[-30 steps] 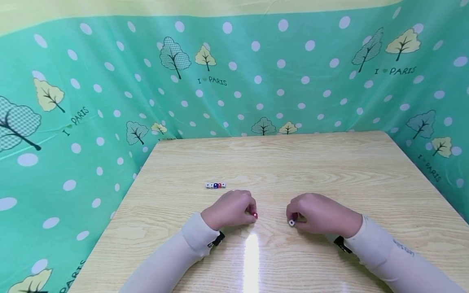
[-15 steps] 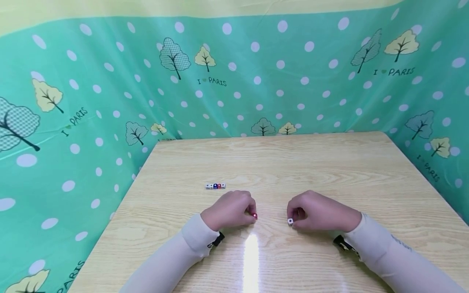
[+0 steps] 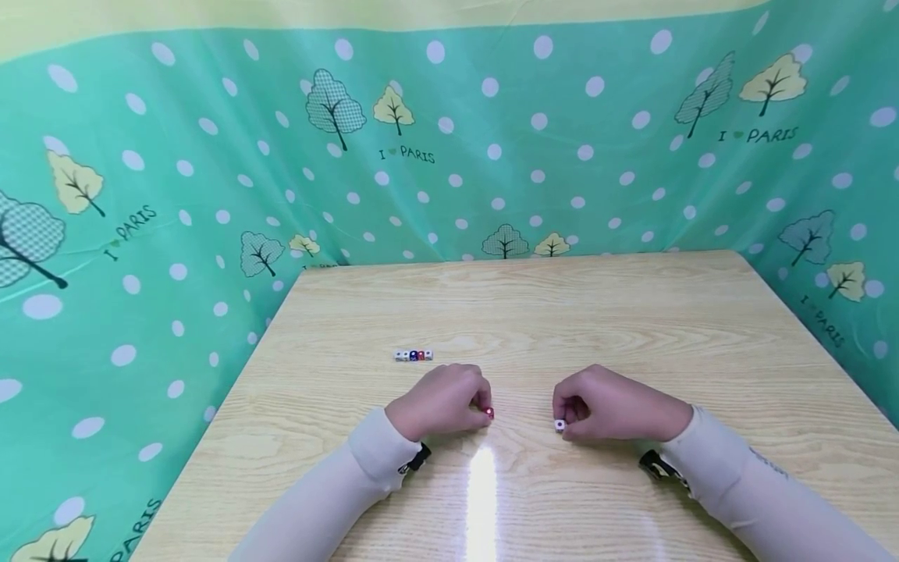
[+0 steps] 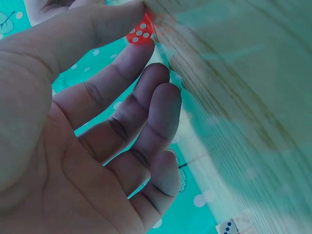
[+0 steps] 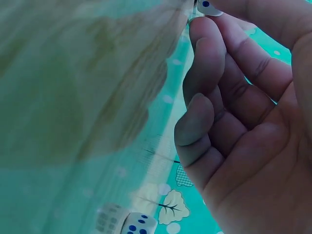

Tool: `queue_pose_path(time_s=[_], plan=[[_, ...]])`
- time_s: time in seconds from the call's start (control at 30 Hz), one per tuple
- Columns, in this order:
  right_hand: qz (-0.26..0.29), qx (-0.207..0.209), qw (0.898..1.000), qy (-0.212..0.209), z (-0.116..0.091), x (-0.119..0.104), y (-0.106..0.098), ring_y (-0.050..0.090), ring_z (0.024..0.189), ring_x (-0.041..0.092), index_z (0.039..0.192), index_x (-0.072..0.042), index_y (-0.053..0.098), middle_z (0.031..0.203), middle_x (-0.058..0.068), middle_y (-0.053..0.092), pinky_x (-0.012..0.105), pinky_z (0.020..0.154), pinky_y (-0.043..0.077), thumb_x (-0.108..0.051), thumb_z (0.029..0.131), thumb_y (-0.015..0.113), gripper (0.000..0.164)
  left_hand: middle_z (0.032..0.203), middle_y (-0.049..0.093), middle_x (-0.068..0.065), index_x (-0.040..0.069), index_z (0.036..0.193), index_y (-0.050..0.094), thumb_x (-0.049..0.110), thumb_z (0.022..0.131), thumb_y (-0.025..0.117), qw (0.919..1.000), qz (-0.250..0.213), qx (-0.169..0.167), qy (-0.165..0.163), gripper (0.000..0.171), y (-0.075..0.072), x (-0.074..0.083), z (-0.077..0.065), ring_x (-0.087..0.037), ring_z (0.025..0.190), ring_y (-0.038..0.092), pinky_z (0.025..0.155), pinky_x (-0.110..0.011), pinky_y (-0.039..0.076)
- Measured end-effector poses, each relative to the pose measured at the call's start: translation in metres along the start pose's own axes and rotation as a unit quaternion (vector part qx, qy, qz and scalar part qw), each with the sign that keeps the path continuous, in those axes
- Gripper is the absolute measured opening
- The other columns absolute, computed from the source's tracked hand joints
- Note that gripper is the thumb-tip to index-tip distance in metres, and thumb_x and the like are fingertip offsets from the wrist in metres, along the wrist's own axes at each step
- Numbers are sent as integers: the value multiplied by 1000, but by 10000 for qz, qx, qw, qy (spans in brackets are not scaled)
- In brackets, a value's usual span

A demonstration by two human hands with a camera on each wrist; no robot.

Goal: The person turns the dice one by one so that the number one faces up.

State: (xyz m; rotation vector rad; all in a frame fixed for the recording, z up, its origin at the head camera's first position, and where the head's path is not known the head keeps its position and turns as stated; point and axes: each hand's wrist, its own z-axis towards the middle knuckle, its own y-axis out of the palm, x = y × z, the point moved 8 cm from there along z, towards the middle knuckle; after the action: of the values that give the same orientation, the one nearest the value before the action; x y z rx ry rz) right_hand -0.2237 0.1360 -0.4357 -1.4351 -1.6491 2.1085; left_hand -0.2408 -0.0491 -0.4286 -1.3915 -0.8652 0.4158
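Note:
My left hand (image 3: pixel 444 400) pinches a red die (image 3: pixel 489 412) between thumb and index finger, low over the table. In the left wrist view that red die (image 4: pixel 140 32) shows white pips, and the other fingers are loosely bent beside it. To the right, my right hand (image 3: pixel 612 403) holds a white die (image 3: pixel 559 425) by thumb and fingertips, right at the tabletop. Its blue pip shows on the white die (image 5: pixel 209 7) at the top of the right wrist view. A gap of bare wood separates the two hands.
Beyond the left hand lies a short row of dice (image 3: pixel 413 356), white, blue and red, side by side. The wooden table (image 3: pixel 548 304) is bounded by a green dotted curtain (image 3: pixel 463 140) at the back and sides. A bright light reflection (image 3: pixel 481 499) crosses the near tabletop.
The white die in my right hand has turned from a tilted to a squarer position, and the right fingers have shifted slightly around it. My left hand and the row of dice stay put.

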Motion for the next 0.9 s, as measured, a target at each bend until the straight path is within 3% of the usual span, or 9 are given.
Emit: queue_pose_path(time_s=[0.27,0.9], plan=[[407,-152,9988,247,-2,7,2,56,66,3,84,-27,70,74,-12,64,22,60,51,-13,84,82,18,82,63,16,30,78,71,29,87,80,10000,0,9,28,12,-1,1,1,-3,77,56,73,-24,48],[567,-241,9970,461,-3,8,3,57,66,5,85,-24,69,73,-9,63,22,60,49,-15,82,84,17,83,63,16,31,78,71,29,86,80,10000,-22,-31,-52,12,3,-1,1,-3,76,56,71,-24,47]])
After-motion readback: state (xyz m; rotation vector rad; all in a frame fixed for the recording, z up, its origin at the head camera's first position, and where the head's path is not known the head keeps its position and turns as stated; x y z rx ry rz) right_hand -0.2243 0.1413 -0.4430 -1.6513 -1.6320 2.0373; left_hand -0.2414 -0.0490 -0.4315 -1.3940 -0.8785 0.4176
